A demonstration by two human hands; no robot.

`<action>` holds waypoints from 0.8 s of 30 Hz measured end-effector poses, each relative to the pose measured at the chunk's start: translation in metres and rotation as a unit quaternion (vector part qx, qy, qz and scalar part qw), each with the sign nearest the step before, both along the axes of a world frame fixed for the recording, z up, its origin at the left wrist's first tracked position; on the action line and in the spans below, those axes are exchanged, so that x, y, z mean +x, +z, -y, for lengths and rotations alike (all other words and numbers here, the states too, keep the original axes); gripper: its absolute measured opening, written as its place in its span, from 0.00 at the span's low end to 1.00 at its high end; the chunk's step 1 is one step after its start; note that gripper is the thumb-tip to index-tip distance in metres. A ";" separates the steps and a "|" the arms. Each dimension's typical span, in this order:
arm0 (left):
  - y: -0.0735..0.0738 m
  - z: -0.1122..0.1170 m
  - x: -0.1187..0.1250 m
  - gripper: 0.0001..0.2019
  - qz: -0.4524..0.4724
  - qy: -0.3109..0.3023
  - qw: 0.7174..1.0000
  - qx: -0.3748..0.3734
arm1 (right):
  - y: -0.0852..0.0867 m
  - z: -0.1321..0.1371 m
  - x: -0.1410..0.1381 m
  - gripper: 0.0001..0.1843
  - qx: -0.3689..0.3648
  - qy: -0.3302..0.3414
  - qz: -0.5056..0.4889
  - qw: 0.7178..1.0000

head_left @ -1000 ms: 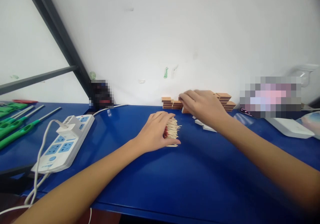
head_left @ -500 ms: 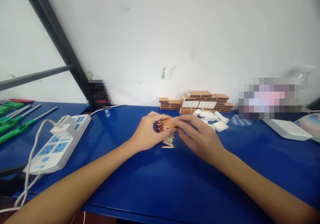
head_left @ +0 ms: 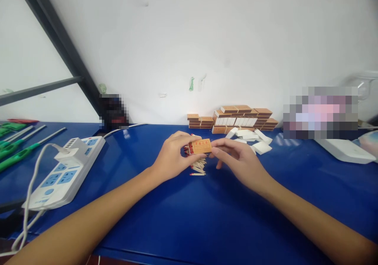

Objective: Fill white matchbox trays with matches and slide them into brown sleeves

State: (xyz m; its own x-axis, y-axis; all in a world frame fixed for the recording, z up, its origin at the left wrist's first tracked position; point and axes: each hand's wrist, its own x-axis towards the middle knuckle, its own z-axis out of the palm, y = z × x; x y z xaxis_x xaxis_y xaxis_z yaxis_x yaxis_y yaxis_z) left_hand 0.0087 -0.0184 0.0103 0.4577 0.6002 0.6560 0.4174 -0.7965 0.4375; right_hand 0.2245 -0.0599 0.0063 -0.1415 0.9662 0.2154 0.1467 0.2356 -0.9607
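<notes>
Fingers and thumb of the left hand (head_left: pixel 173 154) grasp a matchbox (head_left: pixel 201 146) over loose matches (head_left: pixel 199 165) on the bench (head_left: pixel 189 217); the right hand (head_left: pixel 243 160), fingers half curled, is at its end, grip unclear to me. Beyond, white pieces (head_left: pixel 262 147) lie before stacked boxes (head_left: pixel 261 113).

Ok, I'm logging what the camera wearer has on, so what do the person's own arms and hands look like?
The left hand and right hand are ungloved, and both forearms are bare as far as they show: no sleeve, watch or bracelet. I see no ring on the visible fingers and no clear markings.
</notes>
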 end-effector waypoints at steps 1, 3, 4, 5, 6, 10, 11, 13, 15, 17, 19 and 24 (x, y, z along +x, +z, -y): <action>-0.001 0.000 0.001 0.19 -0.006 -0.005 1.000 0.004 | 0.000 0.000 -0.001 0.17 -0.008 0.006 -0.002 1.000; -0.003 0.001 0.002 0.20 -0.014 -0.012 1.000 0.012 | -0.002 0.000 -0.002 0.19 -0.020 0.008 -0.006 1.000; -0.004 0.001 0.002 0.21 -0.018 -0.013 1.000 0.013 | -0.003 -0.001 -0.002 0.20 -0.025 0.005 -0.008 1.000; -0.005 0.001 0.002 0.22 -0.020 -0.011 1.000 0.014 | -0.004 -0.002 -0.002 0.21 -0.032 -0.001 -0.009 0.999; -0.006 0.000 0.002 0.24 -0.025 -0.008 1.000 0.013 | -0.004 -0.002 -0.002 0.21 -0.039 -0.009 -0.009 0.999; -0.006 -0.003 -0.001 0.22 -0.041 0.011 0.998 0.037 | -0.004 -0.005 0.002 0.22 -0.051 -0.058 -0.006 0.997; -0.005 -0.005 -0.001 0.21 -0.045 0.015 0.998 0.049 | -0.004 -0.006 0.004 0.22 -0.050 -0.067 -0.006 0.996; -0.004 -0.007 -0.003 0.20 -0.053 0.023 0.996 0.071 | -0.004 -0.008 0.006 0.23 -0.047 -0.076 -0.006 0.996; -0.003 -0.009 -0.004 0.19 -0.060 0.028 0.994 0.089 | -0.003 -0.011 0.011 0.23 -0.035 -0.089 -0.002 0.995; -0.003 -0.010 -0.005 0.19 -0.057 0.031 0.993 0.097 | 0.000 -0.015 0.018 0.21 -0.011 -0.119 0.010 0.993; -0.003 -0.010 -0.005 0.19 -0.053 0.035 0.993 0.095 | 0.007 -0.023 0.032 0.17 0.023 -0.180 0.023 0.983; -0.005 -0.011 -0.005 0.19 -0.050 0.034 0.993 0.101 | 0.030 -0.052 0.098 0.05 0.079 -0.377 0.030 0.922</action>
